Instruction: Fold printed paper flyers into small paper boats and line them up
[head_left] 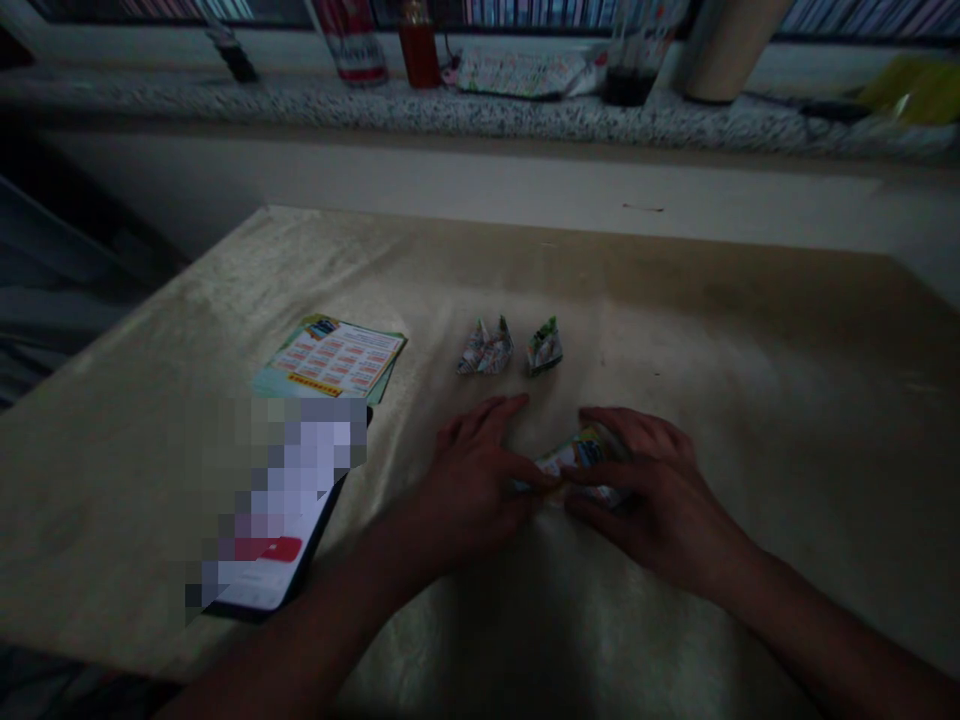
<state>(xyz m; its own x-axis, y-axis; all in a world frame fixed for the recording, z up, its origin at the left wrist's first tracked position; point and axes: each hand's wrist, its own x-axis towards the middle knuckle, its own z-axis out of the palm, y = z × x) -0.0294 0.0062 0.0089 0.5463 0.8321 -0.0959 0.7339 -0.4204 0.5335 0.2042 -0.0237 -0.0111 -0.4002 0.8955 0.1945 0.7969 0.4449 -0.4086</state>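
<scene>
Both hands press on a small piece of folded printed paper (574, 458) lying on the beige table (712, 330). My left hand (480, 480) lies mostly flat, its thumb and fingertips pinching the paper's left end. My right hand (652, 490) curls over the paper's right side, fingers closed on it. Just beyond the hands stand two finished folded paper shapes (487, 350) side by side and a third folded shape (544, 348) to their right.
A printed leaflet (334, 360) lies at the left of the table, and a phone (277, 520) with a lit screen rests in front of it. Along the stone ledge (450, 105) at the back stand a red bottle (418, 45), cups and papers.
</scene>
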